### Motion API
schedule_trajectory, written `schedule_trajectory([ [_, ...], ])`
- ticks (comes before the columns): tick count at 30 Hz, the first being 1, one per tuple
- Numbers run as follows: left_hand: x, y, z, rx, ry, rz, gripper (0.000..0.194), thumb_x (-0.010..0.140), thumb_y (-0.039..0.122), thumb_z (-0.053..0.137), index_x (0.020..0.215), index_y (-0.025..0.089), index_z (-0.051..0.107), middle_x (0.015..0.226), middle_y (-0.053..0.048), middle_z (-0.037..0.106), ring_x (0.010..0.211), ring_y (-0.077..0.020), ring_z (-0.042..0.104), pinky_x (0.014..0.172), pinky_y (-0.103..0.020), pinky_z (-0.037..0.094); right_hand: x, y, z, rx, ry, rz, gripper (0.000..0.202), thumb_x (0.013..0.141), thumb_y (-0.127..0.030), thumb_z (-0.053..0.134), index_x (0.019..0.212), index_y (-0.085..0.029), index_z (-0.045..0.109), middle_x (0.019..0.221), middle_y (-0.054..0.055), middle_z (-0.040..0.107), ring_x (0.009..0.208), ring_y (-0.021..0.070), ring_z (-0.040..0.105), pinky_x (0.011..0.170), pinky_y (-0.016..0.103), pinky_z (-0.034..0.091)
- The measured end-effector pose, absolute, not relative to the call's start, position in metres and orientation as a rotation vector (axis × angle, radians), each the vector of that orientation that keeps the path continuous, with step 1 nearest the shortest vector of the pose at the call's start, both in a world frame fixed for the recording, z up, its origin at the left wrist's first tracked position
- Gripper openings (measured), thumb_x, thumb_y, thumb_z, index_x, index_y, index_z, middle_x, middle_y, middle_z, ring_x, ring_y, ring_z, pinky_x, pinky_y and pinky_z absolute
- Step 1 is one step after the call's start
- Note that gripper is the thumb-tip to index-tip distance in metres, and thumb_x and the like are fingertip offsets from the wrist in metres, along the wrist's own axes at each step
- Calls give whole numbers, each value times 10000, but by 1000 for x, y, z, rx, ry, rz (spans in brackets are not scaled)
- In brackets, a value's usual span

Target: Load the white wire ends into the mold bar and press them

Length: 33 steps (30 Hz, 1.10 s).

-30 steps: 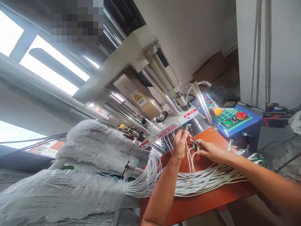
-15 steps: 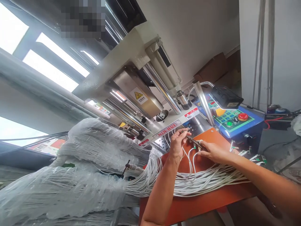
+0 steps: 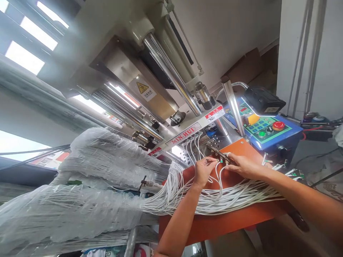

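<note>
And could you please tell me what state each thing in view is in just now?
Left hand: at the metal bar, exact grip unclear.
Right hand: closed on the metal bar.
Metal bar: held slanting, cable ends along it.
White cables: bunched, lying across the orange board.
Orange board: partly covered.
Cable bundles: wrapped in clear plastic.
Lamp: seems lit.
Red button: pressed or not, unclear.

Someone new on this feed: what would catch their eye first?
Probably the big MIN-HUI machine filling the upper middle. Below it, the right hand grips a dark metal bar, with the left hand close by. White cables sweep across the orange table, a blue control box beyond.
</note>
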<state>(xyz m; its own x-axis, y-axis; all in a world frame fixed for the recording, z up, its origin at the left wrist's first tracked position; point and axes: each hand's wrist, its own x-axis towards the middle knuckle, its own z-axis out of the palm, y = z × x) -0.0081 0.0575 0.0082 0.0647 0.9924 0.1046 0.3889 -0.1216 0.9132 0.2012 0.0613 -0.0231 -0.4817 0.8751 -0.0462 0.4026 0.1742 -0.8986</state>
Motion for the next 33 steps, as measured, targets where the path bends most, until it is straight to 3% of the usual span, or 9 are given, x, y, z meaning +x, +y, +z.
schedule_trajectory([
  [9, -6, 63, -3, 1714, 1465, 1060, 122, 790, 276, 670, 843, 187, 734, 803, -37, 742, 703, -154, 693, 686, -274, 567, 202, 61, -17, -1201, -1970, 1285, 373, 849, -476, 517, 1143, -245, 522, 975, 51, 684, 870, 237, 616, 774, 335, 456],
  [21, -10, 62, -9, 1844, 1509, 1035, 119, 813, 242, 635, 867, 220, 740, 831, -23, 750, 773, -168, 698, 777, -302, 557, 203, 61, -16, -1202, -2001, 1265, 384, 858, -486, 503, 1159, -248, 502, 994, 45, 672, 909, 236, 619, 788, 325, 454],
  [33, -8, 62, -10, 1809, 1507, 1056, 120, 817, 216, 621, 861, 219, 733, 820, -19, 748, 778, -162, 707, 763, -279, 553, 204, 59, -7, -1234, -1980, 1281, 420, 852, -482, 520, 1208, -260, 508, 954, 33, 681, 864, 228, 622, 772, 317, 454],
])
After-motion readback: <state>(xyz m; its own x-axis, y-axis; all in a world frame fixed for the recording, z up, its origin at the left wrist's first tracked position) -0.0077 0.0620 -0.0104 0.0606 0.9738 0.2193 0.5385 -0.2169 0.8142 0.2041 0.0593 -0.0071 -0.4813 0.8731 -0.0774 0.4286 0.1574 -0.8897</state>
